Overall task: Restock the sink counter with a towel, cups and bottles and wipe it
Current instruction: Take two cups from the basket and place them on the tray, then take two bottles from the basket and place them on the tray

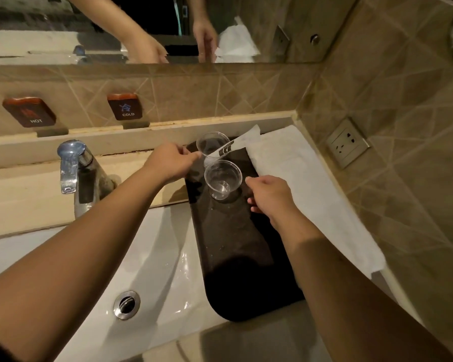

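Two clear plastic cups stand on a black tray (233, 244) to the right of the basin. My left hand (171, 162) pinches the left rim of the far cup (211, 143). A white paper strip with black print (236, 145) lies slanted across that cup. The near cup (222, 178) stands upright just in front of it. My right hand (270, 197) is beside the near cup with loosely curled fingers; its thumb tip is right at the rim and it holds nothing. A folded white towel (304, 189) lies along the tray's right side, against the wall.
A chrome faucet (76, 168) stands left of the tray, behind the white basin (147, 257) with its drain (126, 304). HOT and COLD plaques are on the tiled backsplash. A wall socket (347, 143) is on the right wall. A mirror runs above.
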`<state>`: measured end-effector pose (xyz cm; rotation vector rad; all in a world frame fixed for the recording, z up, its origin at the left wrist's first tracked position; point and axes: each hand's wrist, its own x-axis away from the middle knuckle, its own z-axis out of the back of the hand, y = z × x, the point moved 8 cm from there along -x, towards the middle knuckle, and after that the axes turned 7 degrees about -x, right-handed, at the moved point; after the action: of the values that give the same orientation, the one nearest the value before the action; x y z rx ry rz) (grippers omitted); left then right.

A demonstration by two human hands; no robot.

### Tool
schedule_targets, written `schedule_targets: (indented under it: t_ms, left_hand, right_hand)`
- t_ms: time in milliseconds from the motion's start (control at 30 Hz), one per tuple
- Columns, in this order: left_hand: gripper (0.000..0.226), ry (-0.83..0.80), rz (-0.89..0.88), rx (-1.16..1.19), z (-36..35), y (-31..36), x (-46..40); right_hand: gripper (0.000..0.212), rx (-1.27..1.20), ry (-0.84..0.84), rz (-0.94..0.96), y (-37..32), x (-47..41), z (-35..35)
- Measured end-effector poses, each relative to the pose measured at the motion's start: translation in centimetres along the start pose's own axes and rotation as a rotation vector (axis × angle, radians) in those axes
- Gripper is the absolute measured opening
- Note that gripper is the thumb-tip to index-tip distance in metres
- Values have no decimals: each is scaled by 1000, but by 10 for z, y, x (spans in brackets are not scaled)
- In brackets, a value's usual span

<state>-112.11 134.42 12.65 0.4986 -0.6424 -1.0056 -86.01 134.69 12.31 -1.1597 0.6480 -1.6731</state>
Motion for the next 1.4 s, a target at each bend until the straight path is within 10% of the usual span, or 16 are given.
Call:
schedule_targets:
  t_ms: [667,1400]
  left_hand:
    - [15,-394,-907,-593,-109,154,308]
    - [21,-892,-1991,-792,-341,171,1059]
  right_hand:
    - [26,567,84,215,79,258,197]
    - [16,267,955,-501,478,932,424]
